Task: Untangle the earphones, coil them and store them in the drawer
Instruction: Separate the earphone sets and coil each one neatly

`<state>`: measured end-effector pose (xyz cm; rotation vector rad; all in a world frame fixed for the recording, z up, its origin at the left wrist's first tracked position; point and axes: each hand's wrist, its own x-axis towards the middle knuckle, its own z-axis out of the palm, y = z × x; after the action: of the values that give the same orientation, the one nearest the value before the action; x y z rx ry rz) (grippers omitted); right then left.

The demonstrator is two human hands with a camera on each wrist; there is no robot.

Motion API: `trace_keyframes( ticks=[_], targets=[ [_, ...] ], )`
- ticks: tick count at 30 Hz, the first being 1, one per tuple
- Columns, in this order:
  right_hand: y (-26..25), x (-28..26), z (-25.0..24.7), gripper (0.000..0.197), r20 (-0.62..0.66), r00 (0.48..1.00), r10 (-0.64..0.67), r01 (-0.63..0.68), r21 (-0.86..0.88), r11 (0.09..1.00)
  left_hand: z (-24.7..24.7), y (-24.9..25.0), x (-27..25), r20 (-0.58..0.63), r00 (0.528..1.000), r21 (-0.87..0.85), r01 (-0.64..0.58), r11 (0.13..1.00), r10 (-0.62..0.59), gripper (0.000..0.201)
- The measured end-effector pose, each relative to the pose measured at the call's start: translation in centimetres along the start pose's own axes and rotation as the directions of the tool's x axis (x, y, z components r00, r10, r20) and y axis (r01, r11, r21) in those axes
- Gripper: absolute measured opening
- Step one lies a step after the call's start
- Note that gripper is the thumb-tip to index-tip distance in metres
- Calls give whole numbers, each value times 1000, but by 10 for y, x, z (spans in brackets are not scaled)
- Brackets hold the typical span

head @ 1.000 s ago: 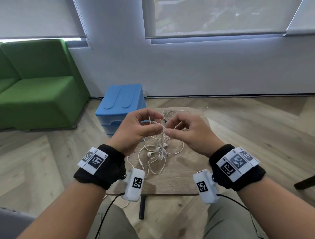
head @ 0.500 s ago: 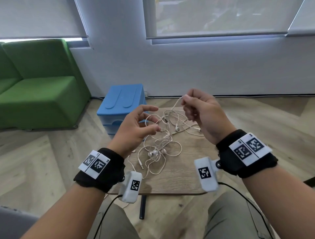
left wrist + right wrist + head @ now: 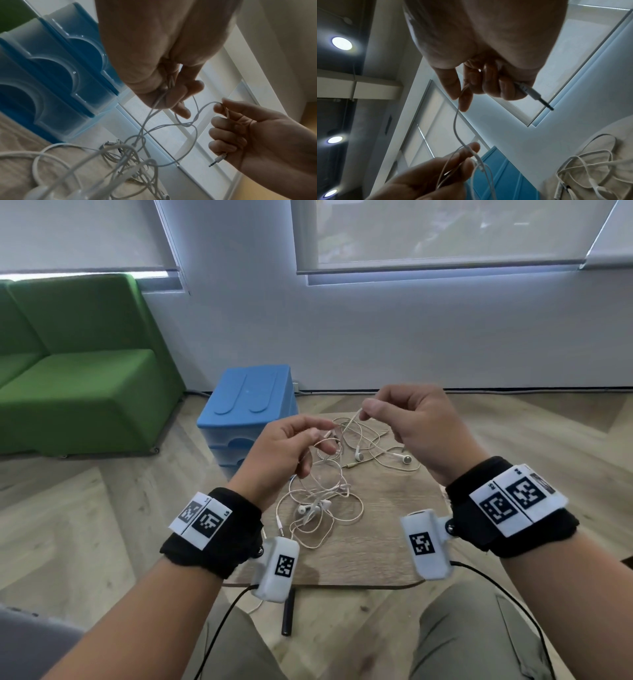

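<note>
A tangle of white earphones (image 3: pixel 322 501) lies on a small wooden table (image 3: pixel 394 508), with two earbuds (image 3: pixel 406 459) at the far side. My left hand (image 3: pixel 322 436) pinches a strand above the tangle between thumb and fingers (image 3: pixel 171 100). My right hand (image 3: pixel 368 410), higher and to the right, pinches the same cord (image 3: pixel 456 128). Its jack plug (image 3: pixel 536 96) sticks out past my curled little finger, also seen as the jack plug (image 3: pixel 217 160). The cord stretches between both hands. The blue drawer unit (image 3: pixel 250 398) stands behind the table's left, drawers closed.
A green sofa (image 3: pixel 78 378) stands at the left by the wall. Wooden floor surrounds the table. My knees (image 3: pixel 462 638) are at the table's near edge, and a black table leg (image 3: pixel 287 614) shows between them. The tangle (image 3: pixel 590 169) covers the table's middle.
My hands were together on the tangle. The right hand has lifted a strand up and to the right, stretching it. The left hand opened briefly and now pinches the cord again.
</note>
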<state>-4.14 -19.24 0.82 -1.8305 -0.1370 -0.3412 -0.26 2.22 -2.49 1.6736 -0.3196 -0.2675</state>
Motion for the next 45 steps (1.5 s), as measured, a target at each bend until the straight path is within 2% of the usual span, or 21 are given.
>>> trace_keyframes(
  ticks=[4, 7, 13, 17, 22, 25, 27, 30, 32, 34, 37, 39, 42, 45],
  targets=[
    [2, -3, -4, 17, -15, 1000, -3, 2, -55, 998, -2, -8, 1, 75, 994, 140, 70, 988, -81, 38],
    [1, 0, -7, 17, -49, 999, 13, -16, -58, 998, 1, -8, 0, 169, 980, 200, 69, 977, -104, 26],
    [-1, 3, -9, 16, -51, 999, -13, 8, -90, 996, 8, -5, 0, 261, 957, 155, 86, 984, -125, 4],
    [5, -1, -10, 14, -57, 998, -10, 4, -117, 993, 9, -5, 2, 216, 972, 163, 57, 985, -92, 6],
    [15, -14, 1, 16, 81, 996, -33, 53, -263, 963, 11, -7, 4, 68, 997, 120, 13, 993, -21, 6],
    [20, -21, 7, 17, 115, 992, -57, 89, -300, 950, 11, -7, 3, -14, 1000, 69, -13, 998, 14, 5],
    [24, -25, 10, 15, 162, 987, 3, 43, -276, 960, 10, -7, 3, -60, 998, 52, -33, 998, 36, 5],
    [27, -29, 14, 12, 349, 923, 164, -74, -257, 964, 9, -6, 3, -77, 994, 39, -70, 997, 73, 6],
    [28, -30, 17, 9, 434, 874, 218, -126, -230, 965, 9, -6, 3, -80, 992, 31, -90, 995, 92, 7],
    [24, -28, 18, 10, 376, 900, 221, -162, -182, 970, 9, -5, 2, -81, 991, 15, -107, 994, 108, 7],
    [16, -22, 18, 18, 165, 974, 155, -137, -112, 984, 9, -4, 2, -78, 989, 10, -124, 992, 125, 7],
    [12, -17, 21, 21, 124, 984, 130, -123, -62, 990, 10, -4, 2, -81, 985, 20, -149, 989, 150, 8],
    [13, -13, 29, 16, 127, 986, 106, -94, -96, 991, 11, -4, 3, -80, 978, 40, -190, 981, 193, 10],
    [14, -9, 31, 14, 73, 986, 153, -150, -39, 988, 9, -4, 3, -69, 973, 101, -214, 972, 222, 11]
  ],
)
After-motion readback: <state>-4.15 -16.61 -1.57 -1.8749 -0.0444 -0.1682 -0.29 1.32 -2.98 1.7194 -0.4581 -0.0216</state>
